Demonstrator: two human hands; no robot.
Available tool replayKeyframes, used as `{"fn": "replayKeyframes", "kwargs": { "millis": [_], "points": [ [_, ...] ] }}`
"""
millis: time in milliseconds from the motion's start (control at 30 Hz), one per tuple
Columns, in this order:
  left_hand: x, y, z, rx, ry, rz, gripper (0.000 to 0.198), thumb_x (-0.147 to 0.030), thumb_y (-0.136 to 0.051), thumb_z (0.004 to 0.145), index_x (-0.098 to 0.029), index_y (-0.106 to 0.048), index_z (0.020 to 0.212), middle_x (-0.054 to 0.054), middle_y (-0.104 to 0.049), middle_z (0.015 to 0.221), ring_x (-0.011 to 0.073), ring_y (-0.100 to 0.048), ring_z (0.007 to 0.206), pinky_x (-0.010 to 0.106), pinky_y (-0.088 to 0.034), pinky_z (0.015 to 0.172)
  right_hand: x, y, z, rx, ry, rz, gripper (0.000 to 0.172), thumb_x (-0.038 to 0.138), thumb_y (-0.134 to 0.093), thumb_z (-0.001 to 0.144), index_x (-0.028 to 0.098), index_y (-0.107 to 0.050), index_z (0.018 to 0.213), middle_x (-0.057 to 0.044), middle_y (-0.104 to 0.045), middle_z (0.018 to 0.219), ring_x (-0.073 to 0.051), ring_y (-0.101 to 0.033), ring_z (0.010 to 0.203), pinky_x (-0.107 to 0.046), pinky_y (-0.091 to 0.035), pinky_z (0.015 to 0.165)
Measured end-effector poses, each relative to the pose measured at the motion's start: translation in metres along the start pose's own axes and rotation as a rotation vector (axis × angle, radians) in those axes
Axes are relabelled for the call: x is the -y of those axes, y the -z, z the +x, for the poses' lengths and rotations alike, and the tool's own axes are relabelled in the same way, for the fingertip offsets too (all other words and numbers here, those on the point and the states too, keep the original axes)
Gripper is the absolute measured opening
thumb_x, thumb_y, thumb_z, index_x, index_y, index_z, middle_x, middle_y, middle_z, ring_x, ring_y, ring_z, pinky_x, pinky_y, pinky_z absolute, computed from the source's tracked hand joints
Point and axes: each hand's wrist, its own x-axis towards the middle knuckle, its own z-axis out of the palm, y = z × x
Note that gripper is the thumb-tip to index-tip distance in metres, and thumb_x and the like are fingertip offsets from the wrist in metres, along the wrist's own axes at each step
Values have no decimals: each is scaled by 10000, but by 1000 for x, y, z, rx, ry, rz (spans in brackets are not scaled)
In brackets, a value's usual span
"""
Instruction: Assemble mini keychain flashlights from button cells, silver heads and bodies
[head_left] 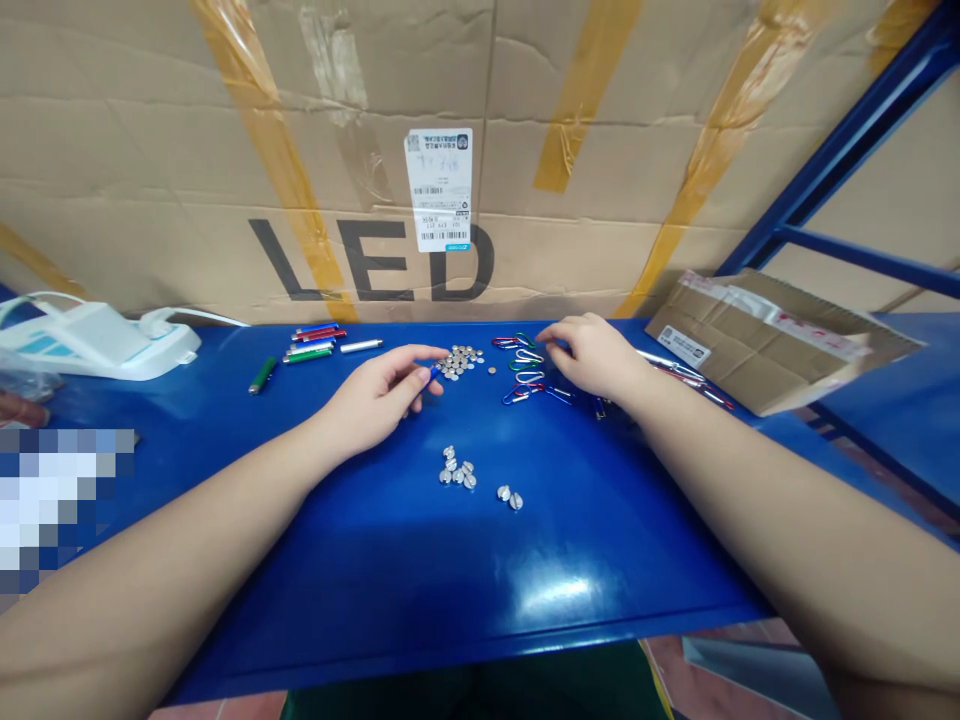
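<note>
My left hand [379,395] pinches a small blue cylinder [433,374] between its fingertips, right beside a heap of silver button cells [459,362]. My right hand [589,355] hangs over a row of coloured carabiner-shaped clips [521,365], its fingertips touching or nearly touching them. I cannot tell whether it holds one. Several slotted metal screws [454,468] lie nearer me on the blue table [375,590], with a small pair of them [509,498] to the right. Several coloured penlights [313,345] lie at the far left.
A white plastic device with a cable [97,340] sits at the table's far left. A taped cardboard carton [480,150] stands along the back edge. A flattened cardboard parcel [765,340] lies at the far right, beside a blue metal shelf frame [832,190].
</note>
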Motion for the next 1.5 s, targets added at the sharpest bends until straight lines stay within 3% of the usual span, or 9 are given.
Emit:
{"fn": "replayKeyframes", "kwargs": {
  "millis": [100, 233, 400, 700, 900, 1000, 1100, 1300, 1500],
  "points": [
    [0, -1, 2, -9, 184, -349, 398, -268, -507, 1034, -235, -568, 1426, 85, -749, 1015, 134, -654, 628, 200, -456, 451, 2, -5, 1, 99, 28, -62, 370, 157, -490, 976, 172, -767, 1220, -123, -761, 1232, -310, -648, 1120, -442, -477, 1022],
    [-10, 1, 1, -33, 323, -564, 314, -148, -516, 993, -204, -637, 1278, 98, -736, 1030, 153, -711, 678, 174, -453, 418, 9, 6, -1, 124, 0, -38, 297, 118, -534, 926, 181, -774, 1090, -112, -766, 1134, -280, -663, 1056, -390, -507, 941],
    [-16, 1, 0, -24, 393, -596, 232, -135, -531, 987, -187, -651, 1178, 96, -738, 995, 178, -734, 712, 185, -495, 419, 20, 37, -13, 348, -90, 204, 137, 191, -664, 850, 221, -739, 961, -18, -765, 895, -183, -676, 735, -292, -498, 645],
    [-4, -2, 1, 73, 288, -487, 235, -242, -611, 989, -192, -630, 1218, 115, -734, 1067, 203, -756, 802, 154, -490, 393, 26, 42, -16, 481, -143, 232, 304, 89, -672, 714, 251, -784, 946, 13, -752, 793, -161, -630, 619, -275, -440, 534],
    [-6, -6, -2, 145, 199, -433, 379, -354, -755, 912, -195, -609, 1224, 100, -733, 1055, 206, -745, 818, 213, -599, 483, 35, 38, -14, 231, -115, 783, 78, 236, -713, 800, 193, -702, 864, 0, -713, 741, -134, -627, 648, -268, -501, 625],
    [-8, -10, -3, 160, 175, -418, 432, -399, -783, 889, -194, -602, 1223, 98, -731, 1041, 203, -741, 815, 218, -605, 492, 52, 28, -14, 122, -140, 1171, 211, 317, -772, 785, 203, -600, 829, 44, -634, 636, -97, -568, 534, -238, -470, 527],
    [-10, -12, -3, 186, 162, -419, 472, -402, -808, 864, -185, -598, 1226, 94, -731, 1030, 197, -737, 806, 220, -609, 500, 71, 16, -14, 64, -163, 1395, 310, 338, -817, 763, 213, -538, 814, 35, -662, 647, -117, -648, 569, -246, -534, 556],
    [-10, -12, -4, 192, 129, -404, 580, -365, -823, 837, -183, -540, 1309, 71, -725, 983, 204, -728, 801, 234, -612, 496, 97, -2, -19, 8, -97, 1350, 299, 368, -794, 816, 182, -674, 1017, -5, -719, 744, -164, -738, 695, -324, -629, 709],
    [-10, -14, -4, 127, 48, -311, 573, -325, -797, 853, -218, -553, 1360, 36, -687, 911, 184, -685, 754, 211, -581, 454, 105, -5, -24, -21, -76, 1205, 233, 333, -727, 873, 185, -679, 1046, 12, -682, 675, -157, -702, 615, -306, -585, 621]
  ]
}}
